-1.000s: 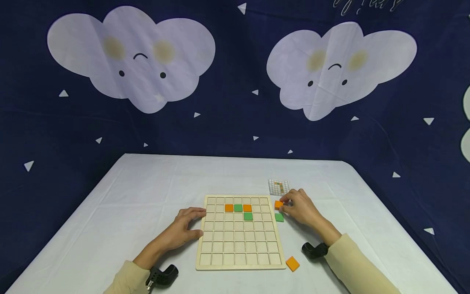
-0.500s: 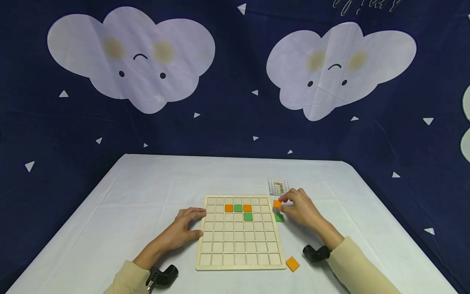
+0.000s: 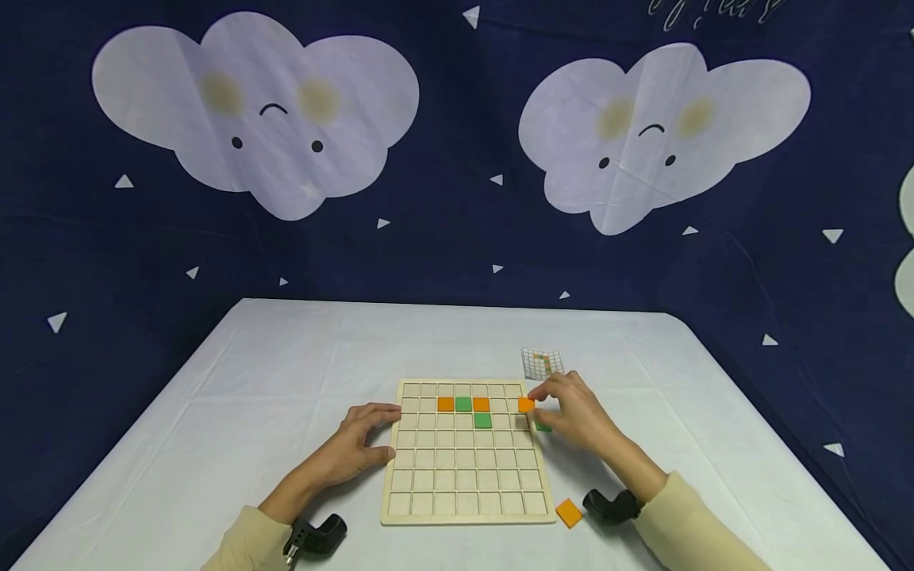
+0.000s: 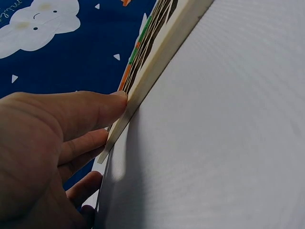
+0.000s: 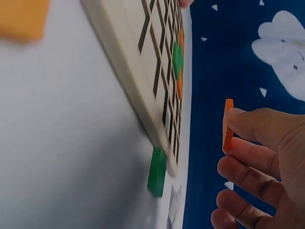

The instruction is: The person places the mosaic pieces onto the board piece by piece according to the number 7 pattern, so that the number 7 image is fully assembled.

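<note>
A wooden grid board (image 3: 436,458) lies on the table, with orange and green square tiles in its upper cells, one green tile (image 3: 482,420) lowest among them. My left hand (image 3: 351,446) rests against the board's left edge, its thumb (image 4: 95,112) and fingertips touching the rim. Between thumb and index finger, my right hand (image 3: 581,412) pinches an orange tile (image 3: 526,404), held above the board's upper right edge. The right wrist view shows that tile (image 5: 228,125) edge-on, raised off the board. Partly hidden under the right hand, a green tile (image 3: 544,427) lies beside the board's right edge.
A loose orange tile (image 3: 569,512) lies by the board's lower right corner. Beyond the right hand is a small card (image 3: 540,362) printed with a coloured grid pattern. A dark blue cloth (image 3: 457,238) with clouds hangs behind the white table (image 3: 286,341).
The right hand has lifted the orange tile from beside the board and moved it left over the board's right edge. The left hand and the board have stayed still.
</note>
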The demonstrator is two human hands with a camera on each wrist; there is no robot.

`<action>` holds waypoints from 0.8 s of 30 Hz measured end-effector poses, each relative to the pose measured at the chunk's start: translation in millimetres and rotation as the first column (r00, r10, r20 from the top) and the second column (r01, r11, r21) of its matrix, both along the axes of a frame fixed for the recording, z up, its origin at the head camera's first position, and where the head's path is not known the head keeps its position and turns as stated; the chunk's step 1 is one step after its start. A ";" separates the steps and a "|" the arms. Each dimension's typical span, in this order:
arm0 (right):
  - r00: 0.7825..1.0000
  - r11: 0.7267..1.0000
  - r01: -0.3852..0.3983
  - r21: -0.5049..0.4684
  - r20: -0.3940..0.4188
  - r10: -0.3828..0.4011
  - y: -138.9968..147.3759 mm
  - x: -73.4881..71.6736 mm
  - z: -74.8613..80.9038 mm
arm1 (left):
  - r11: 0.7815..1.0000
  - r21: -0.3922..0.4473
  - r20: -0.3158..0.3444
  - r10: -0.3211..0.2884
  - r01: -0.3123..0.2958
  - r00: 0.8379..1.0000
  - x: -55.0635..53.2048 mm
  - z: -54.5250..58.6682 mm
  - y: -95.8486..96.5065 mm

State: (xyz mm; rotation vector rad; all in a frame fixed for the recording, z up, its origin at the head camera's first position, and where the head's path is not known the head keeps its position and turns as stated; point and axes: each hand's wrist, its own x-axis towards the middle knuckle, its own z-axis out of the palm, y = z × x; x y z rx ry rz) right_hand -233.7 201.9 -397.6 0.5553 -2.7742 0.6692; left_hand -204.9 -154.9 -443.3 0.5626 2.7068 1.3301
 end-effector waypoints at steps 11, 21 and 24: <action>0.999 0.999 -0.023 -0.027 0.036 0.024 -18.1 15.4 -0.7 | 1.000 0.001 -0.004 0.000 0.000 1.000 0.2 0.2 -0.6; 0.997 0.996 -0.060 -0.065 0.042 0.062 -34.6 24.2 -3.9 | 1.000 0.003 0.003 0.006 -0.006 1.000 -0.1 -0.8 -0.5; 0.997 0.995 -0.070 -0.066 0.035 0.073 -38.3 25.3 -5.8 | 1.000 0.002 0.004 0.008 -0.008 1.000 -0.1 -0.9 -0.4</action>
